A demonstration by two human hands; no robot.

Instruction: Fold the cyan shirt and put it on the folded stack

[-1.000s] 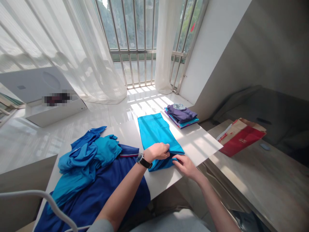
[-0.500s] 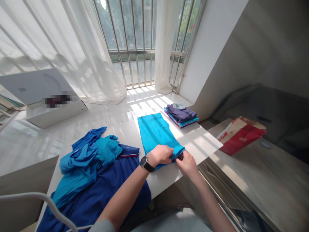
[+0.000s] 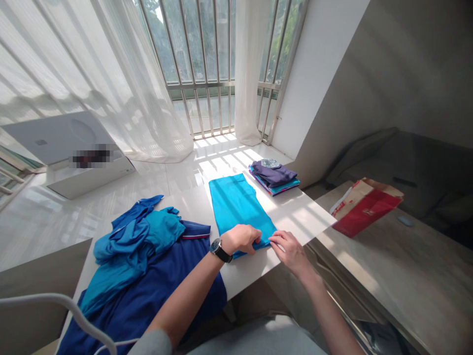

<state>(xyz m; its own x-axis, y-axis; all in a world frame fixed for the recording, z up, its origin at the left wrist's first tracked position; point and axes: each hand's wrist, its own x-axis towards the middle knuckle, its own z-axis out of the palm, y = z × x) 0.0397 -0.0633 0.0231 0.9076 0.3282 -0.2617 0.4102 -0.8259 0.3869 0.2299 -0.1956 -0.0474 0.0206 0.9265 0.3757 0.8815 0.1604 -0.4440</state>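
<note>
Blue garment: the bright blue garment (image 3: 240, 202) is laid flat in folded layers on the white bench (image 3: 303, 217), between the crumpled clothes (image 3: 148, 236) and the folded stack (image 3: 275, 175).
Handling: it is judged light, soft and limp, not fragile; its layers could be slid apart or creased if pulled from one point.
Where to hold: it is best taken by both corners of the near edge, with all layers gripped together, or supported from beneath.
Left hand: the fingers of the left hand (image 3: 242, 238) are curled down on the near part of the garment; whether fabric is pinched cannot be told.
Right hand: the near right corner is pinched between thumb and fingertips by the right hand (image 3: 290, 249).
Paper bag: a white emblem and small print are carried on the red and tan bag (image 3: 369, 209); neither can be read.
White box: a small grey mark is seen on the lid (image 3: 62, 135); no brand can be made out.
Watch: no lettering can be read on the dial (image 3: 215, 246).
</note>
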